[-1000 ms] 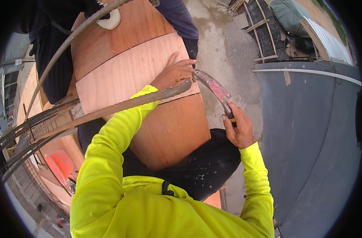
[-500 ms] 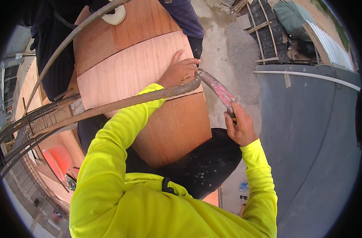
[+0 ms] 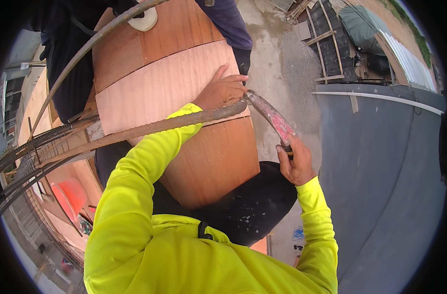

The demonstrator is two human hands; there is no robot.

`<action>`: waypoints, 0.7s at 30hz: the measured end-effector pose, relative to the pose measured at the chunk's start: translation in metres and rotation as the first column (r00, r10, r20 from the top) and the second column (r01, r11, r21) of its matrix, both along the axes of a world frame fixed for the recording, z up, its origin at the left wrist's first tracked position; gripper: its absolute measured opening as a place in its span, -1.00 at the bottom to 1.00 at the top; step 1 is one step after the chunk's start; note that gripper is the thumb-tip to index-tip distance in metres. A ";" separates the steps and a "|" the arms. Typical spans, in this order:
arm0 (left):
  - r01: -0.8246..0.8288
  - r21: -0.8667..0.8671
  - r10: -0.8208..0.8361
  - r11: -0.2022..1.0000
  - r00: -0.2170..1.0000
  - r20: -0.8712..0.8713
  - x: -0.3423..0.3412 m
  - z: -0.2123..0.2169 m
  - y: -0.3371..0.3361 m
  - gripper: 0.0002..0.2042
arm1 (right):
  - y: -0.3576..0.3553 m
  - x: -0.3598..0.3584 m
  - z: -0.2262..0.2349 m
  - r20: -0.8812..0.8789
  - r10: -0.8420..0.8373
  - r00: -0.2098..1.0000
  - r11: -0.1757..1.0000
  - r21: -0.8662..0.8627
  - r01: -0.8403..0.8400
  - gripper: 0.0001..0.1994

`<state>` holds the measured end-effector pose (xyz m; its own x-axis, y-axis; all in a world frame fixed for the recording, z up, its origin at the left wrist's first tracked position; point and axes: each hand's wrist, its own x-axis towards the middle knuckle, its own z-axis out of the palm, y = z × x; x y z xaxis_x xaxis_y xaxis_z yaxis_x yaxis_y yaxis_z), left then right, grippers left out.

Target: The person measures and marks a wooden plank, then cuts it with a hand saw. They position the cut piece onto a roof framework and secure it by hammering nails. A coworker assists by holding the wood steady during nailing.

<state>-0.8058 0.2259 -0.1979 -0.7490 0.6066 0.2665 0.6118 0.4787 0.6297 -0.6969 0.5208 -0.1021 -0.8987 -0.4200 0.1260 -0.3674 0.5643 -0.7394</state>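
My left hand (image 3: 222, 90) lies on the pale plywood panel (image 3: 160, 78) near its right edge, thumb and fingers spread. Over that forearm and in front of the hand runs a rusty reinforcing bar (image 3: 150, 126), its blunt end near the fingers. Closed around a black-and-yellow handle, my right hand (image 3: 298, 164) holds what looks like a hand saw (image 3: 272, 117), with a curved, red-marked grey blade. The blade's far end is by the bar's tip, beside the panel's right edge; contact with the wood cannot be made out. A browner plywood panel (image 3: 211, 161) is nearer me, over my dark trousers.
Another person's dark-clothed leg (image 3: 228, 24) is beside the far panels. More bent bars (image 3: 76, 73) cross the left side, above a red container (image 3: 69, 196). A grey wall (image 3: 375, 171) stands right, with timber and dark sheeting (image 3: 331, 44) beyond. Concrete ground (image 3: 267, 59) lies between.
My right hand and the saw have shifted slightly down in the picture, as the whole view moves a little. My left hand stays on the pale panel.
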 end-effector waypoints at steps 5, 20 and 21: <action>0.191 -0.250 -0.196 0.949 0.981 0.004 -0.037 0.024 0.010 -0.90 | 0.007 0.002 -0.008 -0.065 -0.029 0.997 0.997 -0.076 0.024 -0.55; 0.584 -0.743 -0.314 0.328 0.809 0.497 -0.083 0.003 0.100 -0.73 | 0.012 0.001 -0.012 0.007 -0.013 1.000 1.000 -0.014 0.013 -0.68; 0.540 -0.781 -0.307 0.313 0.836 0.455 -0.085 0.001 0.101 -0.73 | 0.011 0.000 -0.011 0.008 -0.034 0.999 0.999 0.005 0.034 -0.68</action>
